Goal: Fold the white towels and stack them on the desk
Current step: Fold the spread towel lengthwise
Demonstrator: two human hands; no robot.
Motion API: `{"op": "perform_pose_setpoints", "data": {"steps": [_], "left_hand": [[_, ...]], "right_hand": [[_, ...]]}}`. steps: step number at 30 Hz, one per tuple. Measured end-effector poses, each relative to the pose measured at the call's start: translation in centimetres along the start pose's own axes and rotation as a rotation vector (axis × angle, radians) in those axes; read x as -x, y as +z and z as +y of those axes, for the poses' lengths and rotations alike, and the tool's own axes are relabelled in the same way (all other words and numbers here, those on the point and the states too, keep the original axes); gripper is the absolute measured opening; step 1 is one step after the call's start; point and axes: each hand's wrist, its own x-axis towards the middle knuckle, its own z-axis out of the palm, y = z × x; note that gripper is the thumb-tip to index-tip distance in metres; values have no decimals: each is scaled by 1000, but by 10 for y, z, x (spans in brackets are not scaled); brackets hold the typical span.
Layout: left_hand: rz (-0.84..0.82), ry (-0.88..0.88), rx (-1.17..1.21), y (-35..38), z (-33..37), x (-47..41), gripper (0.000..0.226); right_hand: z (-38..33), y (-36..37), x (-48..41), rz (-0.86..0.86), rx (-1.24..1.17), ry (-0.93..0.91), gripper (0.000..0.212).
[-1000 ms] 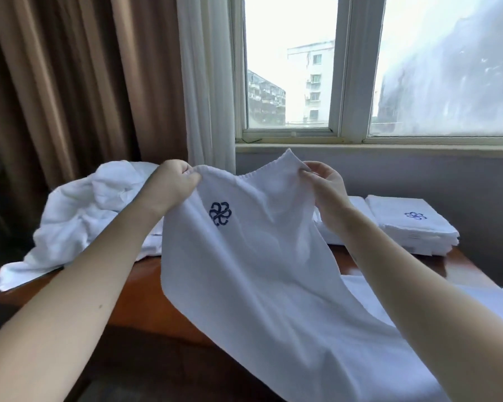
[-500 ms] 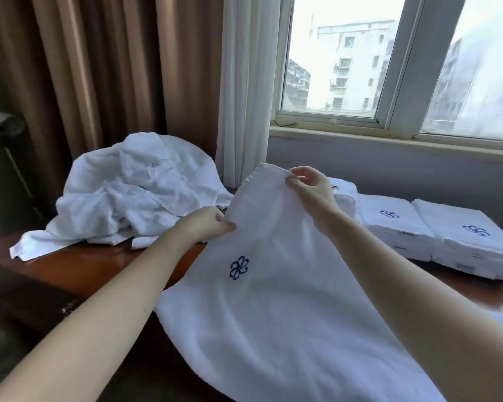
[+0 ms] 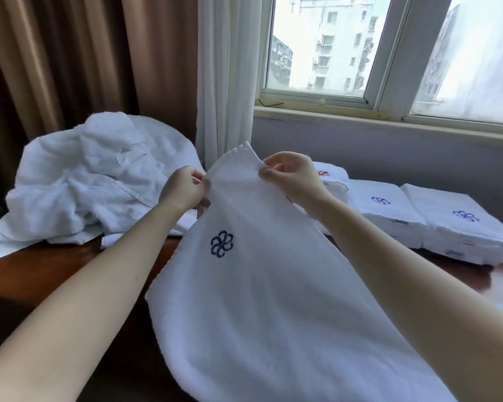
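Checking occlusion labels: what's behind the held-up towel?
The desk passes behind the held towel, and a red-logo folded towel peeks out beside the right hand. That towel's near part and the desk surface there are covered.

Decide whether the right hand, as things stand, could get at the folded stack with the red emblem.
Probably yes, once freed: the right hand pinches the held towel just in front of that stack, with nothing between them.
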Motion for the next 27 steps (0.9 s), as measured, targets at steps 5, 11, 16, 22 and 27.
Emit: {"op": "perform_pose_setpoints", "data": {"steps": [5, 11, 16, 22, 27], "left_hand": [[-8, -121, 88, -6, -26, -3, 10], [98, -122, 22, -13, -39, 4, 29], [13, -7, 14, 10, -9, 20, 12], [-307, 150, -174, 83, 22, 73, 16], [-440, 243, -282, 135, 41, 118, 18]], "right_hand": [[7, 33, 21, -393, -159, 147, 11], [31, 32, 35, -478, -111, 273, 19], [50, 3, 42, -347, 7, 303, 11], [82, -41, 79, -208, 202, 331, 16], [99, -84, 120, -112, 378, 348, 21]]}}
